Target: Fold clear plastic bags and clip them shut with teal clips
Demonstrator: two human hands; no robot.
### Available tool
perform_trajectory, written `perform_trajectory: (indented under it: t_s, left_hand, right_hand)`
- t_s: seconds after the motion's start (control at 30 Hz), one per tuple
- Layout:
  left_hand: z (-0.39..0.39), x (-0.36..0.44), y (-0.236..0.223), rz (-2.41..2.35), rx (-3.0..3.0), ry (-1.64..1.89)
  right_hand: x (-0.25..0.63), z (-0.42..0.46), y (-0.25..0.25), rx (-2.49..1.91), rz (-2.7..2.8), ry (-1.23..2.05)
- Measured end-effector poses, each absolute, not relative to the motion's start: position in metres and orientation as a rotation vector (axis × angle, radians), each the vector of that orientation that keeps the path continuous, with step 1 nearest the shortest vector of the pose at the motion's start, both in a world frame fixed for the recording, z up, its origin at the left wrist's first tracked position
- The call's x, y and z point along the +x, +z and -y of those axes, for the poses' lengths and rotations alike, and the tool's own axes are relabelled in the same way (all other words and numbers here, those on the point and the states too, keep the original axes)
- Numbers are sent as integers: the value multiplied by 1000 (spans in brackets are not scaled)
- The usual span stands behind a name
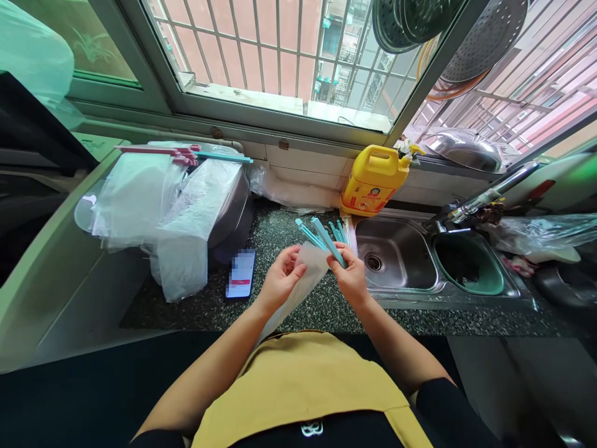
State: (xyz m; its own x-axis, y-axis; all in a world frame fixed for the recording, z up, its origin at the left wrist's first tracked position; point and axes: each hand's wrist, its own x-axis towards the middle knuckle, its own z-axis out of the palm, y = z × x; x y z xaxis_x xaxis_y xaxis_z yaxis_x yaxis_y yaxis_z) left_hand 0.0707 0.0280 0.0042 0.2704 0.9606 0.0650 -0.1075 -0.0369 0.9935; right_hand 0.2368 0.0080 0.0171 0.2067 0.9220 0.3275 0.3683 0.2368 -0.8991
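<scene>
Hands, two, both bare, both busy over the speckled counter (pixel 275 227). Left hand (pixel 282 278): nearly closed, thumb and fingers pinching the upper edge of one frosted plastic bag (pixel 308 277), which trails down toward the yellow apron (pixel 303 379). Right hand (pixel 349 274): fingers curled closed on teal sticks (pixel 326 239), at least two, exact count unclear; they slant up and left past its fingertips, over the bag's top edge. Bag sits between the hands.

Several more loose teal sticks (pixel 337 231) just behind the right hand, near the sink; they overlap, can't count them.

Phone (pixel 241 274): one, screen up, on the counter to the left, beside a dark container (pixel 236 218). Over that container, a pile of plastic bags (pixel 186 199), number unclear. Pink sticks (pixel 180 153), several, bunched on top, plus a light blue stick (pixel 226 157) next to them.

Yellow jug (pixel 374 182): one, upright by the wall behind the sink. Sink: one bare metal basin (pixel 405 256), then one green tub (pixel 485 280) to its right, something dark inside, too dim to tell. Faucet (pixel 471 208): one, behind them. One clear plastic bundle (pixel 289 190) lies along the wall.
</scene>
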Motion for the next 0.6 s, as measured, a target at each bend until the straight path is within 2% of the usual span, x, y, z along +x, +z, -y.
perform_trajectory:
  t_s: [0.1, 0.4, 0.6]
  left_hand:
    - [-35, 68, 11, -962, 1290, 968]
    - [-44, 66, 28, -978, 1272, 1021]
    - [-42, 74, 26, -936, 1250, 939]
  right_hand:
    - [240, -7, 18, -1321, 1392, 567]
    - [252, -1, 16, -1236, 1504, 465]
    - [249, -3, 22, -1116, 1750, 223]
